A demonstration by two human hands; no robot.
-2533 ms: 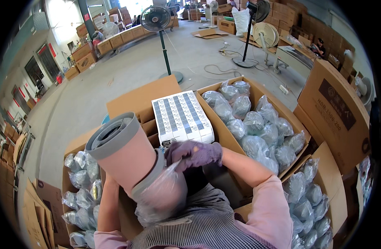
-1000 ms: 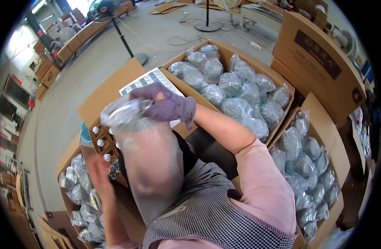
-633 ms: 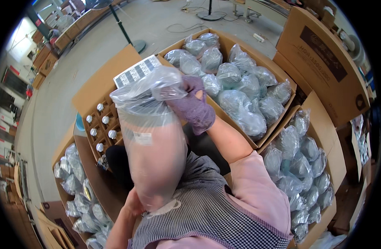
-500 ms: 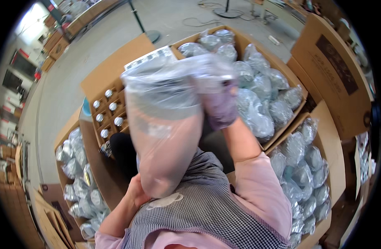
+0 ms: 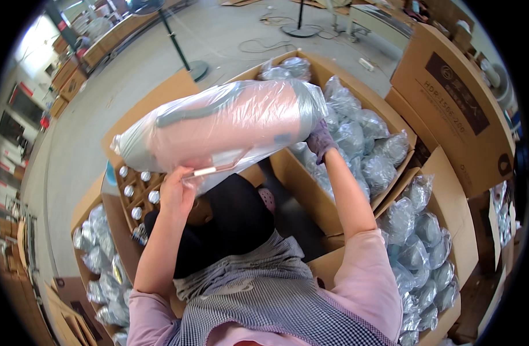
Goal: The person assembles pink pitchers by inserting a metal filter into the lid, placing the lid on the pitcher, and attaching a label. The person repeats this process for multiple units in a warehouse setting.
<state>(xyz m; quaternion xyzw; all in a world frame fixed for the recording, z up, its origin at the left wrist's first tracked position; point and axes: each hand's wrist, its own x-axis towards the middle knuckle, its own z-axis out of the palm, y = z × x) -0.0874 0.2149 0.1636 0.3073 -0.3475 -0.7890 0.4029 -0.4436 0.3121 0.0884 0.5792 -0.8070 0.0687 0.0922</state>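
A large pink thermos flask [image 5: 235, 118] with grey ends and a grey side handle lies sideways in a clear plastic bag, held up in front of me. A wire carrying handle with a pale grip [image 5: 210, 170] hangs along its near side. My left hand [image 5: 178, 193], bare, is closed at that handle and the bag's underside, near the flask's left end. My right hand [image 5: 321, 141], in a purple glove, grips the grey right end; its fingertips are partly hidden behind the bag.
Beyond my right hand stands a carton [image 5: 400, 124] full of bagged items, with another filled carton [image 5: 466, 230] nearer. Left of the flask, a divided carton [image 5: 129, 190] holds silver-topped pieces. More bagged items fill a carton [image 5: 83, 202] at far left. A stand [image 5: 198, 70] rises from the floor.
The bagged flask has turned from upright to nearly level, its grey end now at the right. My left hand has risen from its bottom to the wire handle; my right hand has moved slightly down.
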